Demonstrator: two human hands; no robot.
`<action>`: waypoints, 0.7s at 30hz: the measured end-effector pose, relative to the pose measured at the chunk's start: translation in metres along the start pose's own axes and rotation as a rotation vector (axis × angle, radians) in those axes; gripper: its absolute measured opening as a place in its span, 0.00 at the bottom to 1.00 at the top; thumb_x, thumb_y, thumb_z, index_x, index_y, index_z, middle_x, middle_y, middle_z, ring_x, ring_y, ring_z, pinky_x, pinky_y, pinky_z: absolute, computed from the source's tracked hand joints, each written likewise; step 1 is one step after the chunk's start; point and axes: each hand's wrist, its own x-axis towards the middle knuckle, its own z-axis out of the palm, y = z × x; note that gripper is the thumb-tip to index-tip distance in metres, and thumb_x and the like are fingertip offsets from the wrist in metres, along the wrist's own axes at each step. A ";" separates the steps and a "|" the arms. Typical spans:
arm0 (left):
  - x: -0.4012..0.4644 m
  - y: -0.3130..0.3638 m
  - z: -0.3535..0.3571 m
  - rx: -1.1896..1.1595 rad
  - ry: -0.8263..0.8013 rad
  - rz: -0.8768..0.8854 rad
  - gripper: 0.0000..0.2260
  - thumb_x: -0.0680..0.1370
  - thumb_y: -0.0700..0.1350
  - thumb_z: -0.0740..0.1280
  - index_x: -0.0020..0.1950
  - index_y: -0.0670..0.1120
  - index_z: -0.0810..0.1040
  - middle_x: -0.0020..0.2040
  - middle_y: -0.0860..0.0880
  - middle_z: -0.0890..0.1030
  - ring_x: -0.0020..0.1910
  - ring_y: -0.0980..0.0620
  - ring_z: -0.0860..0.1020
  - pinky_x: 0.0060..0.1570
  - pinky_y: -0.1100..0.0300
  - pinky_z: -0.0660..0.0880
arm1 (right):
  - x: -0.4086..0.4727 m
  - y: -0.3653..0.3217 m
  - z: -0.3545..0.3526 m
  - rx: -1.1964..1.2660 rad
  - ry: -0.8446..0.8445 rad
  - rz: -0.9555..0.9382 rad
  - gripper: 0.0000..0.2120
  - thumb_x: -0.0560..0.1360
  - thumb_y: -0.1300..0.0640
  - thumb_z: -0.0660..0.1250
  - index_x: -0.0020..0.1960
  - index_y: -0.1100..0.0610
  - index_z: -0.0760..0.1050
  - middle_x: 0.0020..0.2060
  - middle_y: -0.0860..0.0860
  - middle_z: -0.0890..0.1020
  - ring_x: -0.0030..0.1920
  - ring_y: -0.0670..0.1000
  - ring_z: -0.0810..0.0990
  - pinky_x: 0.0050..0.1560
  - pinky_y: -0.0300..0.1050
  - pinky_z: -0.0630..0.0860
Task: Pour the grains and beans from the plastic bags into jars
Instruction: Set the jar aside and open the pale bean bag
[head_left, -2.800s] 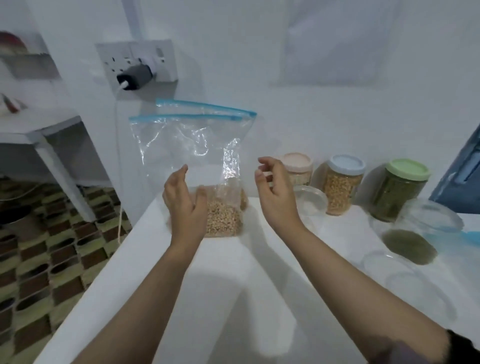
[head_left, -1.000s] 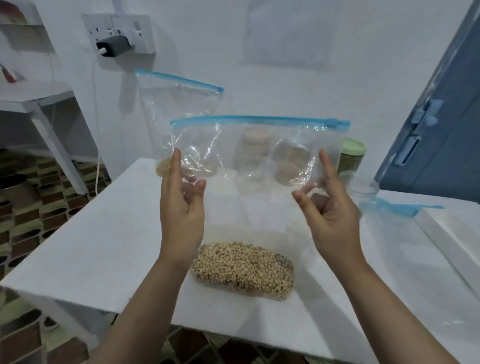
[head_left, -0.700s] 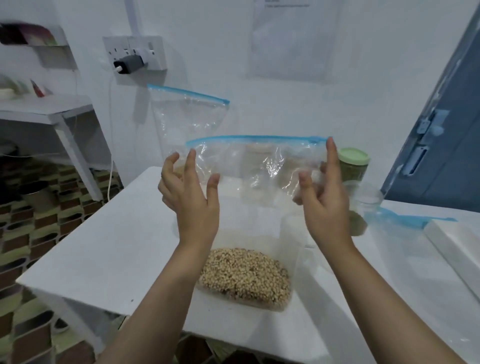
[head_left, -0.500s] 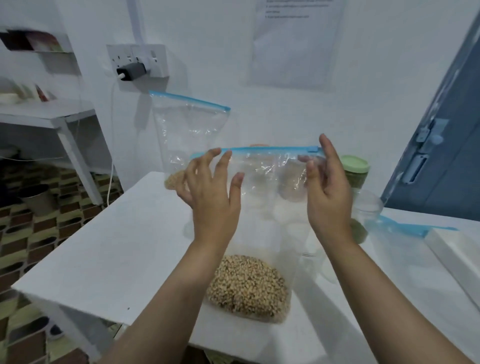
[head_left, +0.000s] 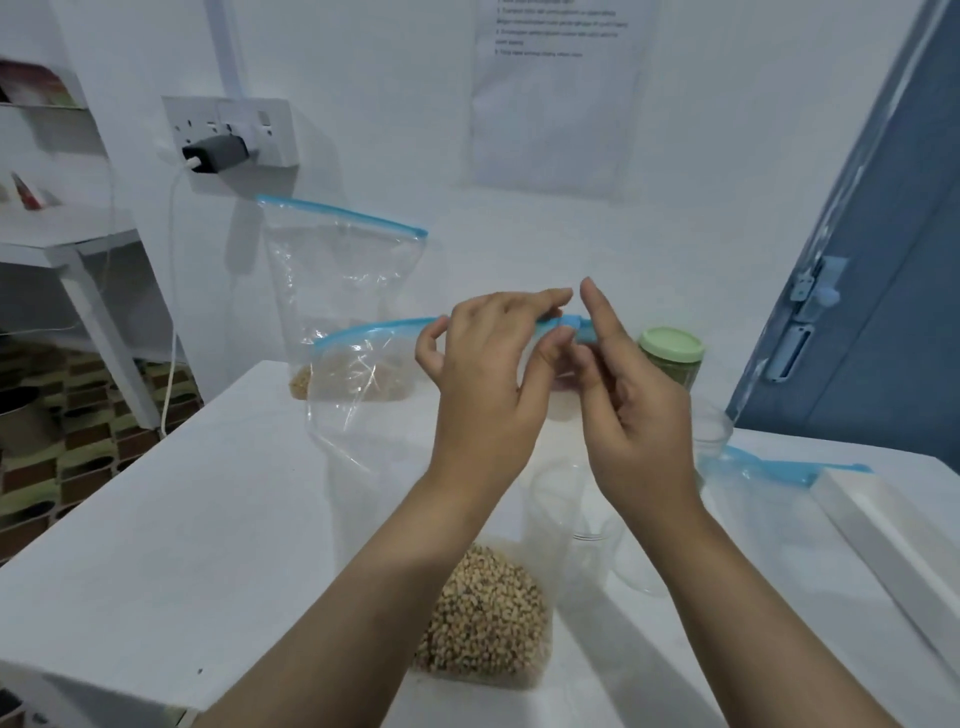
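A clear zip bag (head_left: 363, 441) with a blue zip strip stands in front of me, its pale beans (head_left: 485, 631) heaped at the bottom on the white table (head_left: 182, 519). My left hand (head_left: 488, 395) pinches the blue strip near its right end. My right hand (head_left: 631, 410) grips the same end at the blue slider. A clear empty jar (head_left: 587, 514) stands behind the bag, between my wrists. A second zip bag (head_left: 337, 291) with a little grain leans against the wall.
A green-lidded jar (head_left: 670, 358) stands at the back right, near a blue door (head_left: 883, 291). A flat empty zip bag (head_left: 763, 478) and a white box (head_left: 893, 545) lie at the right. A wall socket with a charger (head_left: 218, 150) hangs at the back left.
Both hands moved from the bag's two sides to the right end of its zip strip and now pinch it there. The bag's top has slumped leftward.
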 end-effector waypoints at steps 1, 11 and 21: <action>0.001 0.000 0.001 0.006 0.001 0.002 0.10 0.82 0.50 0.63 0.61 0.55 0.79 0.55 0.58 0.79 0.62 0.57 0.73 0.65 0.41 0.60 | 0.000 0.001 -0.001 -0.006 -0.003 -0.006 0.24 0.81 0.62 0.60 0.76 0.54 0.62 0.49 0.35 0.79 0.47 0.33 0.79 0.51 0.29 0.74; 0.004 -0.008 0.006 0.154 0.072 0.078 0.06 0.80 0.48 0.67 0.53 0.56 0.82 0.62 0.55 0.74 0.68 0.52 0.67 0.65 0.41 0.57 | -0.003 0.007 -0.009 0.083 0.040 0.079 0.19 0.82 0.62 0.60 0.73 0.53 0.70 0.48 0.40 0.83 0.47 0.43 0.84 0.54 0.39 0.79; 0.008 -0.047 -0.020 0.278 0.077 -0.024 0.08 0.80 0.55 0.63 0.51 0.59 0.82 0.64 0.54 0.74 0.69 0.48 0.66 0.64 0.34 0.58 | -0.003 0.011 -0.012 0.210 0.093 0.225 0.15 0.83 0.65 0.60 0.60 0.47 0.75 0.42 0.44 0.84 0.46 0.47 0.84 0.51 0.37 0.78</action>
